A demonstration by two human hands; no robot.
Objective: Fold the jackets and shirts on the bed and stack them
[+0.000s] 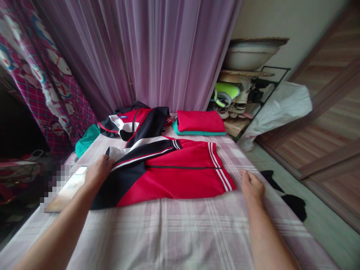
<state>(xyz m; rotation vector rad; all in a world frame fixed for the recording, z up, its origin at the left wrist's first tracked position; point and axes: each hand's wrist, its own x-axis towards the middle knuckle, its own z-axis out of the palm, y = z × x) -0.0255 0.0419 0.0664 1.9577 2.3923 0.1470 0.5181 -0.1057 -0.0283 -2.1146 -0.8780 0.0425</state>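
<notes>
A red, black and white zip jacket (pixel 180 183) lies on the plaid cloth in front of me. One dark sleeve (pixel 149 153) with a striped cuff is laid across its body, and the white-striped hem points right. My left hand (pixel 99 168) is closed at the jacket's collar and shoulder end, fingertips on the fabric; the exact pinch is partly hidden. Off to the right of the hem, my right hand (pixel 253 186) hovers over the cloth, apart from the jacket. Its fingers are curled together, and nothing shows in them.
Behind the jacket lie another red, black and white jacket (pixel 140 123) and a folded red and green stack (pixel 199 123). A flat shiny panel (pixel 70 189) sits by my left forearm. A shoe rack (pixel 250 97) and white bag (pixel 281 108) stand at right, beside the plaid cloth (pixel 180 240).
</notes>
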